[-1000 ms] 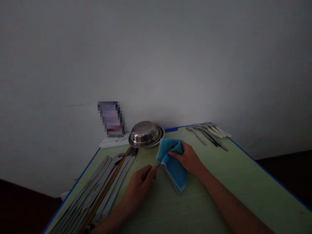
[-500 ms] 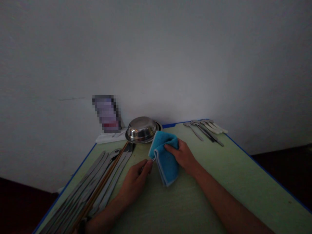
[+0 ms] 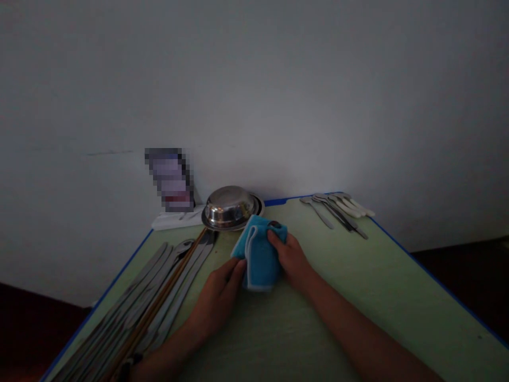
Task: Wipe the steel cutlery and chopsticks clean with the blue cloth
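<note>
My right hand grips a folded blue cloth over the middle of the green table. My left hand is closed right beside the cloth's left edge, its fingertips touching it. In the earlier frames those fingers pinched a thin metal utensil whose other end ran into the cloth; the cloth hides it now. Both forearms reach in from the bottom of the view.
A row of long metal utensils and chopsticks lies along the left side of the table. Upturned steel bowls stand at the back edge beside a white napkin. Several spoons lie at the back right. A wall rises behind.
The right hand has drawn the blue cloth leftward along the thin utensil until it meets the left hand's fingers. The stretch of metal seen between them is covered.
</note>
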The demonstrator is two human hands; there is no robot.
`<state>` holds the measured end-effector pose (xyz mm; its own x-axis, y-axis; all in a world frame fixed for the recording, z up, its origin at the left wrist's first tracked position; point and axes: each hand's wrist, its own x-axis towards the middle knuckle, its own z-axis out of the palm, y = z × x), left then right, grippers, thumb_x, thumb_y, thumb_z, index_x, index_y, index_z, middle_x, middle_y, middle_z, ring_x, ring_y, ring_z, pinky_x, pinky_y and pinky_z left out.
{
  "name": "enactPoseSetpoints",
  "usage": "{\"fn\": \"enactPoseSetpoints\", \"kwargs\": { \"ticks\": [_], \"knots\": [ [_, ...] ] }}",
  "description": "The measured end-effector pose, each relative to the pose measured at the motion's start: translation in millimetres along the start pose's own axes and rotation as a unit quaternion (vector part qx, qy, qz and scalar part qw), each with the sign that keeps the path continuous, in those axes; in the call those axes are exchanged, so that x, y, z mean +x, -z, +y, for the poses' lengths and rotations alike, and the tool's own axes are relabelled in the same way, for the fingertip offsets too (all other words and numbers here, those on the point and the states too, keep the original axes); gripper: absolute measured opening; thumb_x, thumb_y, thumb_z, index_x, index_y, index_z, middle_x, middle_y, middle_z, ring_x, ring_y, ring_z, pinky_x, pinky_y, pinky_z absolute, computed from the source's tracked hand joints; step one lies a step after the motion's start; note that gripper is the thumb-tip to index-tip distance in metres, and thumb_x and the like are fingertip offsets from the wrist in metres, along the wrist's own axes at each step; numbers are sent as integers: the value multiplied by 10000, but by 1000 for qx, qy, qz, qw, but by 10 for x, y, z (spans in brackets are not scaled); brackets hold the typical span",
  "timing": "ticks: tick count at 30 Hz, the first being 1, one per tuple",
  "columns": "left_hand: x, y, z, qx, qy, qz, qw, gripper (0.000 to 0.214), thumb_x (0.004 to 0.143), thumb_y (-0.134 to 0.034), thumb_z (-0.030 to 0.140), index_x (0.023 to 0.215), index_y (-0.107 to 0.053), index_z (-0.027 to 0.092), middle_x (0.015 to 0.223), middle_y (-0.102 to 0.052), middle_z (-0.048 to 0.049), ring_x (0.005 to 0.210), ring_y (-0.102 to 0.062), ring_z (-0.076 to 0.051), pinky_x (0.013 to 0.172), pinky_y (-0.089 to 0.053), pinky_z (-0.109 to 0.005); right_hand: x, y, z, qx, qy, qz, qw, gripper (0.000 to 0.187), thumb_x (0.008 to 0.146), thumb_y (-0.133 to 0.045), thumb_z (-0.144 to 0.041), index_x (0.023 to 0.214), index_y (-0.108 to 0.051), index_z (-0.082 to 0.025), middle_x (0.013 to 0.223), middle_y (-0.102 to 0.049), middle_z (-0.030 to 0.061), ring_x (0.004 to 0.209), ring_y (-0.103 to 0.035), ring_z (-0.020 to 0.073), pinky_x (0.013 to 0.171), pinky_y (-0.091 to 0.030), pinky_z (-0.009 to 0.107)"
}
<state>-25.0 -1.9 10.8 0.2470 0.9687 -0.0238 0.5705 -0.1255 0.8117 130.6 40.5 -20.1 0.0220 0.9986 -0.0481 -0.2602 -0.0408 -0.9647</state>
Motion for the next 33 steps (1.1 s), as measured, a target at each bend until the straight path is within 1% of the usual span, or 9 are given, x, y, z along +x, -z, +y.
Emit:
{"fn": "enactPoseSetpoints", "kwargs": {
  "ticks": [2,4,7,11,15,19,22,27,33],
  "knots": [
    [8,2,-9,1,1,-3,1000,340,886,-312,430,784,-520,181,691,-571,-4,656,-548,-182,611,-411,-268,-34,-47,13,60,-17,-29,998,338,701,-614,-422,947,-585,-192,851,-660,14,761,-603,159,706,-455,285],
    [14,5,-9,6,0,-7,1000,329,890,-309,425,816,-521,185,708,-580,-1,662,-561,-180,622,-420,-269,-57,-66,-4,54,-14,-26,998,358,674,-645,-394,963,-584,-192,917,-664,30,803,-611,172,748,-460,306],
    [16,4,6,13,-11,-19,1000,315,897,-304,413,832,-521,195,724,-582,8,684,-570,-172,637,-419,-264,-46,-21,-82,-34,22,10,999,356,659,-653,-390,941,-598,-180,896,-666,42,798,-609,186,744,-464,322],
    [1,-9,32,53,-28,-9,998,314,896,-321,391,706,-480,198,606,-506,37,579,-517,-147,564,-376,-248,6,122,-247,-173,98,49,979,317,663,-646,-406,858,-620,-157,806,-661,40,744,-592,181,692,-451,302],
    [-17,-10,44,62,-30,-3,998,313,896,-327,369,662,-442,196,571,-456,47,535,-476,-132,525,-344,-238,34,204,-322,-226,154,55,960,301,728,-569,-450,757,-621,-155,701,-631,11,659,-556,151,627,-417,264],
    [-13,4,41,42,-27,-8,999,323,896,-324,384,677,-463,191,599,-481,37,566,-487,-137,547,-359,-236,8,113,-145,-171,99,101,975,413,761,-462,-549,622,-558,-172,539,-517,-22,531,-469,125,516,-368,247],
    [-8,9,41,17,-26,-10,999,307,891,-331,364,721,-509,180,642,-531,17,616,-518,-152,579,-382,-241,-43,7,28,-98,34,112,988,445,750,-439,-591,665,-571,-174,557,-534,-12,529,-475,130,487,-361,247],
    [24,7,38,-20,-21,-6,1000,325,886,-327,374,761,-549,172,695,-586,-2,639,-535,-163,588,-407,-246,9,-35,76,-36,4,45,998,393,684,-572,-541,811,-623,-173,675,-632,5,623,-566,155,575,-440,269],
    [90,-8,-22,-53,-5,35,998,319,885,-342,394,832,-562,169,769,-618,-18,673,-549,-169,619,-423,-256,300,-85,-49,53,-45,-59,996,348,587,-704,-422,804,-636,-158,704,-676,15,647,-621,166,663,-498,312]
  ]
}}
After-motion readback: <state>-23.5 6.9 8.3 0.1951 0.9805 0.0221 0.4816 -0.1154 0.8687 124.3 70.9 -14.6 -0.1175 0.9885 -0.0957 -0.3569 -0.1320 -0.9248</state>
